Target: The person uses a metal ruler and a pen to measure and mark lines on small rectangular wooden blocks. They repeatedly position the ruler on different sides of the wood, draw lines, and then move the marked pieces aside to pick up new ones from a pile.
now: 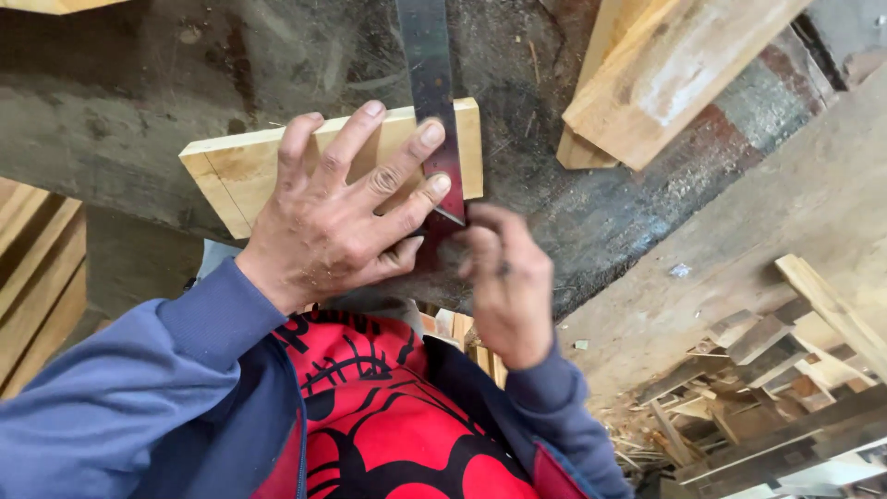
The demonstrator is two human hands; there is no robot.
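Observation:
A short pale wooden board (pixel 231 171) lies on a dark, worn workbench (pixel 120 102). A metal square ruler (pixel 431 83) rests across the board's right end. My left hand (pixel 342 208) presses down flat on the board, its fingertips on the ruler blade. My right hand (pixel 504 277) is at the board's near right edge, fingers pinched on something thin, a pencil as far as I can tell, its tip beside the ruler. Motion blurs the right hand.
Two pale planks (pixel 656 74) lie stacked on the bench at upper right. Stacked boards (pixel 37 268) stand at the left edge. Offcuts and wood scraps (pixel 767 370) litter the floor at lower right.

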